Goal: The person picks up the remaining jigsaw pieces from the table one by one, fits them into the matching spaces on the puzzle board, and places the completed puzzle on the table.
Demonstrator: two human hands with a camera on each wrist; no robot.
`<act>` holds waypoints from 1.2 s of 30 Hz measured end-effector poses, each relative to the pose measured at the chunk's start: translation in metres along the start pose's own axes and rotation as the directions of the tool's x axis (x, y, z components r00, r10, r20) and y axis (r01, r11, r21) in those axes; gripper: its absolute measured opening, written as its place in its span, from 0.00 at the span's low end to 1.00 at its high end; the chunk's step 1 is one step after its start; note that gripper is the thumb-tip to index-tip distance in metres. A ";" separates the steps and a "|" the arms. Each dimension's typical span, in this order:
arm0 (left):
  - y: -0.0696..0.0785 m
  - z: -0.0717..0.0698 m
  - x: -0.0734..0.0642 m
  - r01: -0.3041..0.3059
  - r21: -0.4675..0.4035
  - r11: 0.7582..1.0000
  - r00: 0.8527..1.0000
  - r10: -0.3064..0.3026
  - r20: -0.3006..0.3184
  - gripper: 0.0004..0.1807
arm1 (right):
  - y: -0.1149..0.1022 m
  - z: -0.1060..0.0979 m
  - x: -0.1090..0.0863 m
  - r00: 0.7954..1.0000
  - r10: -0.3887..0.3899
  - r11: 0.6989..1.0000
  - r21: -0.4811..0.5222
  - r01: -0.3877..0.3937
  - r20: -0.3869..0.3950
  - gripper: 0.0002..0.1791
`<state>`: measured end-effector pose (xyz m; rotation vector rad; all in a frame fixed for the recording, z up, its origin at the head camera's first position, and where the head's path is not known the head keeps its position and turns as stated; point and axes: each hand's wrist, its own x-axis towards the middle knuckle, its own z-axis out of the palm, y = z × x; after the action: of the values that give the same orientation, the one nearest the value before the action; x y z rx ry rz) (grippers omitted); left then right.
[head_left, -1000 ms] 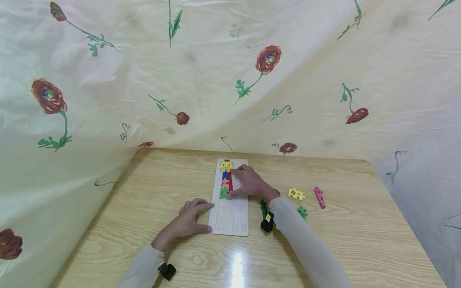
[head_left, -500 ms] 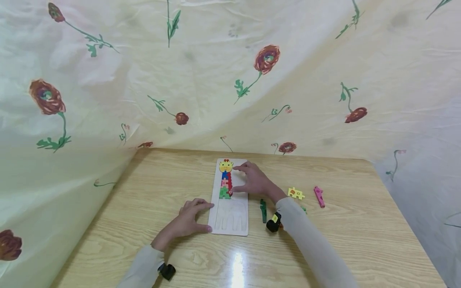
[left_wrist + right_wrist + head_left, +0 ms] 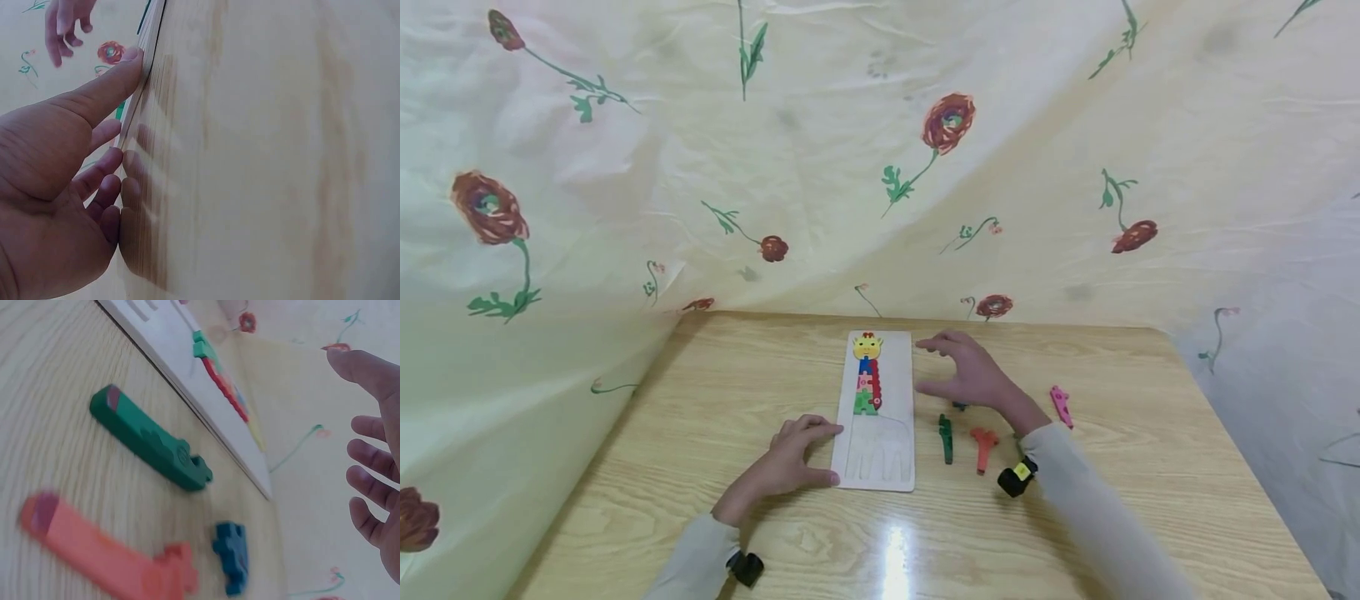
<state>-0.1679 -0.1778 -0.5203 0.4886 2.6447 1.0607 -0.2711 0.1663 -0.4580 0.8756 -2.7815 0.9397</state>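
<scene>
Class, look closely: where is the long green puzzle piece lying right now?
In the head view the green piece lies on the table, right of the puzzle board, left of the orange piece.

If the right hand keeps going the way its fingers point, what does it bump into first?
Probably the white puzzle board: the right hand hovers open, fingers pointing left toward its edge. Its height above the wooden table is unclear, so it might pass over.

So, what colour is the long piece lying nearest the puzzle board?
Dark green, clearest in the right wrist view.

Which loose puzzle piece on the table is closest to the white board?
The dark green long piece. It lies right beside the board, while the orange piece and pink piece lie farther right.
</scene>
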 end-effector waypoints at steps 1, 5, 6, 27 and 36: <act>0.000 0.000 0.000 0.001 -0.002 1.000 1.000 -0.001 0.001 0.40 | 0.000 -0.004 -0.004 1.000 -0.008 1.000 0.000 0.008 -0.011 0.38; 0.001 -0.001 0.000 -0.002 -0.002 1.000 1.000 0.002 0.000 0.39 | 0.002 -0.020 -0.022 0.998 -0.033 0.999 -0.006 0.033 -0.046 0.36; 0.002 -0.001 0.000 -0.001 -0.002 1.000 1.000 0.001 -0.002 0.39 | 0.002 -0.023 -0.026 0.998 -0.040 0.999 -0.009 0.039 -0.057 0.35; 0.005 0.000 -0.001 0.028 0.003 1.000 1.000 -0.028 -0.010 0.39 | 0.017 -0.062 -0.095 0.978 -0.067 0.990 -0.139 0.040 -0.196 0.32; 0.006 0.000 -0.001 0.032 -0.008 0.999 0.999 -0.032 -0.015 0.39 | 0.027 -0.069 -0.113 0.981 -0.006 0.989 -0.147 -0.023 -0.196 0.32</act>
<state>-0.1656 -0.1740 -0.5158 0.4367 2.6508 1.0692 -0.1986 0.2792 -0.4446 0.7096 -2.6477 0.7619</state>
